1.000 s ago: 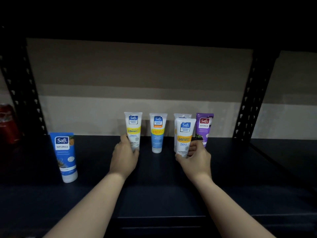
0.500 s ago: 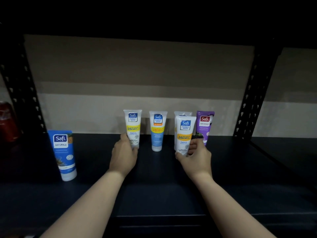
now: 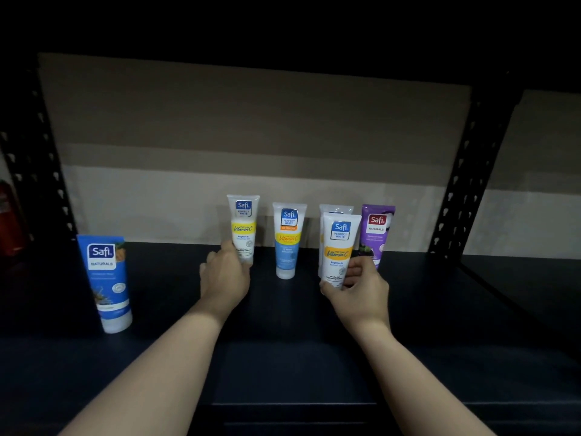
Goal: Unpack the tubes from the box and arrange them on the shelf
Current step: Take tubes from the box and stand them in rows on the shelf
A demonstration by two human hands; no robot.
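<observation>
Several Safi tubes stand cap-down on the dark shelf (image 3: 283, 357). My left hand (image 3: 224, 280) grips the bottom of a white tube with a yellow band (image 3: 243, 225). My right hand (image 3: 358, 289) grips the lower part of a white and orange tube (image 3: 339, 247). Another white tube (image 3: 334, 209) stands right behind that one, mostly hidden. Between my hands stands a white and light-blue tube (image 3: 287, 240). A purple tube (image 3: 377, 231) is at the right end of the row. A blue tube (image 3: 107, 281) stands apart at the left. No box is in view.
Black perforated shelf posts rise at the left (image 3: 37, 171) and right (image 3: 462, 184). A beige wall (image 3: 251, 136) closes the back. A red object (image 3: 8, 215) shows at the far left edge. Another shelf bay (image 3: 534, 278) lies to the right.
Both hands keep their hold on the same tubes. The left tube has risen slightly in the view; the camera has shifted a little.
</observation>
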